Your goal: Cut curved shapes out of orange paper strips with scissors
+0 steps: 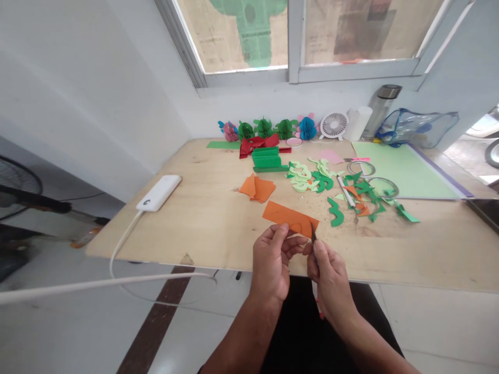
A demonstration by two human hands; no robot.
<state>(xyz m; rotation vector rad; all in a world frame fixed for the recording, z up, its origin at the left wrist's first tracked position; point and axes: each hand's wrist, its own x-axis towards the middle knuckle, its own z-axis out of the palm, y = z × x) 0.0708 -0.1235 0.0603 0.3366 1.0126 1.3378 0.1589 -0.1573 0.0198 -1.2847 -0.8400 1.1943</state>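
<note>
An orange paper strip [290, 217] with a curved outline on it is held up over the front of the table. My left hand [273, 259] pinches its lower edge between thumb and fingers. At the strip's right end, my right hand [331, 270] is closed around scissors [313, 235]; their dark blade lies against the paper. The handle is mostly hidden by the fingers, and a white and red end shows below the hand. Just beyond the strip lie folded orange paper pieces [258, 188].
Green paper cutouts [302, 176], a white pen [346, 191] and tape rolls [383, 188] lie to the right. Folded green paper [267, 158], honeycomb paper figures [263, 127] and a small fan [334, 126] stand farther back. A white power bank [159, 192] with a cable lies left.
</note>
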